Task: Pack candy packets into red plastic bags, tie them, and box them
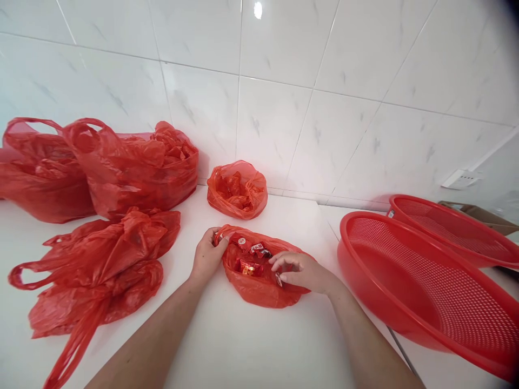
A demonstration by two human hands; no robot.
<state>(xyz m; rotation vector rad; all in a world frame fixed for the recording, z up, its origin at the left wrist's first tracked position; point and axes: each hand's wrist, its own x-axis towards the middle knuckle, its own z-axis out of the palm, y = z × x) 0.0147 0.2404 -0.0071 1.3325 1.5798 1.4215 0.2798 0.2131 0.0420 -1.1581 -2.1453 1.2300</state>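
Note:
An open red plastic bag [259, 294] sits on the white tabletop in front of me, with several small wrapped candies inside. Among them are a shiny red-and-gold candy [248, 268] and a red one with white print [258, 248]. My left hand [208, 254] grips the bag's left rim between thumb and fingers. Over the right side of the opening is my right hand [302, 270], fingers loosely curled and thumb apart from them. A small dark-and-white wrapped candy [279, 279] lies right at its thumb tip; I see no firm grip on it.
Behind the bag stands a smaller open red bag [237, 210] with crumpled red plastic inside. Full red bags [138, 178] line the wall at left, with crumpled red bags [101, 259] before them. Two red plastic baskets [389, 270] occupy the right side. A tiled wall [275, 124] closes the back.

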